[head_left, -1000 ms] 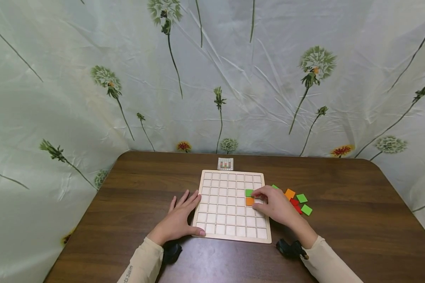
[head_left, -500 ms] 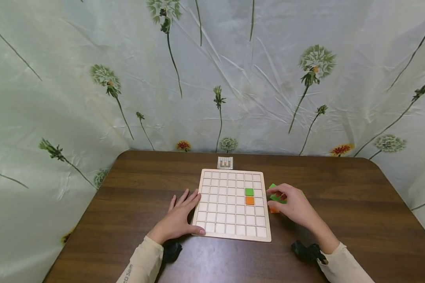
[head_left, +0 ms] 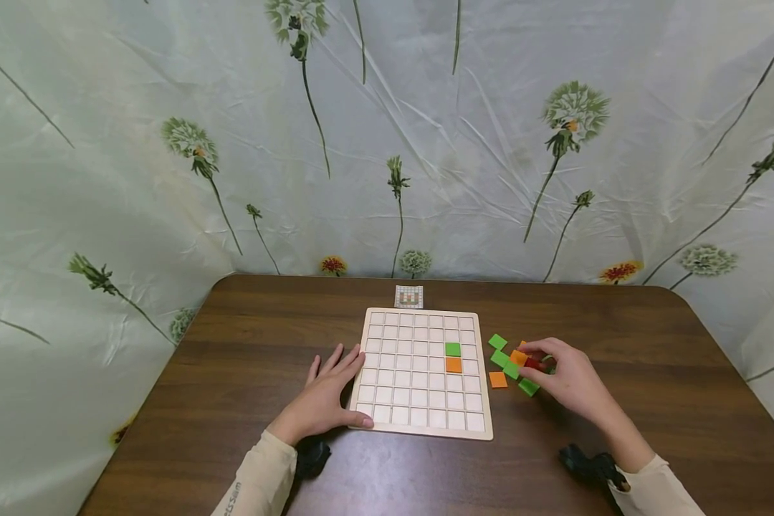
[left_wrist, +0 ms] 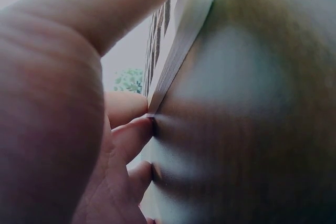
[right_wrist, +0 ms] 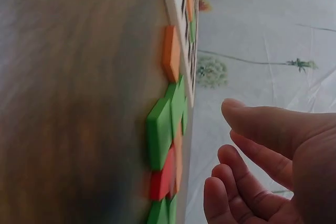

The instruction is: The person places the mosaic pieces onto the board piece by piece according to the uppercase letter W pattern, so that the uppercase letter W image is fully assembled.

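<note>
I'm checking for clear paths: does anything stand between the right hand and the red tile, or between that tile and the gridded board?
Nothing visible stands between the right hand and the red tile. However, green tiles and an orange tile lie between it and the gridded board; lifting over them would probably work.

The gridded board [head_left: 405, 376] lies flat, bearing a green tile [head_left: 453, 349] and an orange tile [head_left: 454, 365]. Loose tiles [head_left: 511, 370] cluster beside it.
</note>
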